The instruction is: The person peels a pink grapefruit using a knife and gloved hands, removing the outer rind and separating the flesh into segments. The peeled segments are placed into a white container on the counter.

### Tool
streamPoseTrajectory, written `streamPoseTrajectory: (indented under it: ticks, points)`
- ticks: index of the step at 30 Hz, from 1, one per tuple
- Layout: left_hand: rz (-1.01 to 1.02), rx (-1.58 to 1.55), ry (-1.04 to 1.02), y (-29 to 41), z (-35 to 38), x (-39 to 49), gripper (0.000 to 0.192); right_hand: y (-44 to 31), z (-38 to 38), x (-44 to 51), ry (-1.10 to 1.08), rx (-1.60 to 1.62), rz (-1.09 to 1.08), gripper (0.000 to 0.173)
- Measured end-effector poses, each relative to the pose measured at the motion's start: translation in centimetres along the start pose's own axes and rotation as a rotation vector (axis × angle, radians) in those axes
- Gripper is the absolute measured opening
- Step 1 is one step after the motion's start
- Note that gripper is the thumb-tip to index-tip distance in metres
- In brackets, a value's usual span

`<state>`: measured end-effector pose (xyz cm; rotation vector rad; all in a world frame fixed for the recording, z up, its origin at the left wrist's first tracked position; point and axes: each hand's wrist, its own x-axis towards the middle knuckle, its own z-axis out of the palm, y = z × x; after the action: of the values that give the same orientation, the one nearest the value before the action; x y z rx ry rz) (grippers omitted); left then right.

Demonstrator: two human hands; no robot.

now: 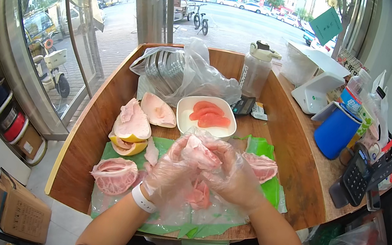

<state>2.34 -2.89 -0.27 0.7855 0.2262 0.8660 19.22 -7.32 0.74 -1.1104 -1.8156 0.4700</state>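
Both my hands wear clear plastic gloves. Between my left hand (pixel 172 169) and my right hand (pixel 235 176) I grip a pomelo segment (pixel 200 154) with pale membrane on it. Below it, scraps of pink membrane (pixel 200 195) lie on a green plastic sheet (pixel 218 219). Just beyond my hands, a white plastic tray (pixel 185 111) holds several peeled red pomelo pieces (pixel 212 119). An unpeeled pomelo chunk (pixel 115 176) rests left of my left hand, and another pomelo chunk (pixel 264 168) lies right of my right hand.
Pomelo rinds (pixel 131 127) are piled at the left. Behind the tray stand a bag of clear plastic lids (pixel 165 70), a calculator (pixel 243 105) and a water bottle (pixel 257 70). Wooden side walls (pixel 88 135) bound the table. A blue container (pixel 336 132) and a desk telephone (pixel 358 175) stand on the right ledge.
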Motion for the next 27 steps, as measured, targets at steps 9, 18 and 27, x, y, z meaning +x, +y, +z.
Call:
streamPoseTrajectory:
  ticks: [9,18,27]
  points:
    - [0.409,0.595,0.137,-1.5,-0.9,0.3,0.083,-1.1,0.7,0.5,0.009,-0.242,-0.149,0.054]
    - [0.851,1.569,0.118,-0.6,-1.2,-0.5,0.084,-1.3,1.1,-0.7,0.027,-0.591,-0.310,0.054]
    - [0.609,1.481,0.093,-0.9,-1.6,-1.3,0.068,-0.7,1.7,-1.4,0.092,-0.730,-0.383,0.057]
